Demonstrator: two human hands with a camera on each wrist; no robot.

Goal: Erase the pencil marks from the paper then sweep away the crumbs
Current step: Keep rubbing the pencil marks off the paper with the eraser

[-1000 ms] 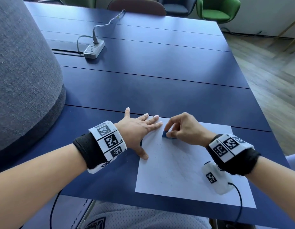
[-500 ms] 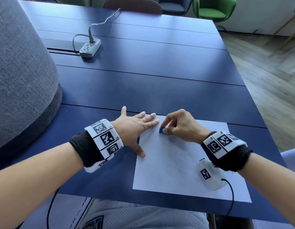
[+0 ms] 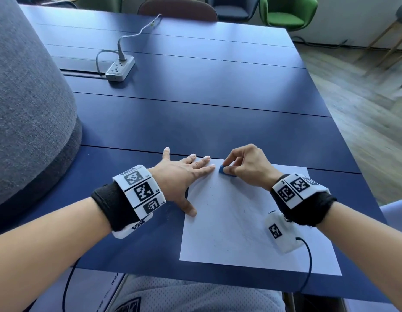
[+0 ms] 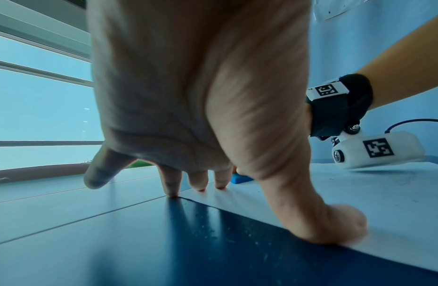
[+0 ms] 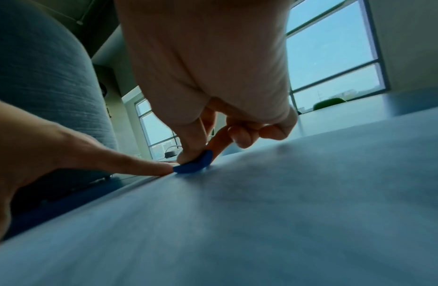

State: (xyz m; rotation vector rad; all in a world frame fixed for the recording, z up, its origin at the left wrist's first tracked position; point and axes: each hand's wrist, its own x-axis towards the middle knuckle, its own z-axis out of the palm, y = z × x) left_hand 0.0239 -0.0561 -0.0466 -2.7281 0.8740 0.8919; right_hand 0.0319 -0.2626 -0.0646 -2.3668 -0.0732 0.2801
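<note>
We see a white power strip (image 3: 120,68) far back on the smooth dark blue table (image 3: 195,122), and a grey fabric-covered rounded form (image 3: 26,104) at the left edge. Our left hand (image 3: 184,176) lies spread flat, fingers and thumb pressing the white paper sheet's (image 3: 236,221) left edge. Our right hand (image 3: 249,168) pinches a small blue eraser (image 3: 224,171) against the paper's far corner; dark crumbs (image 3: 214,238) speckle it.
</note>
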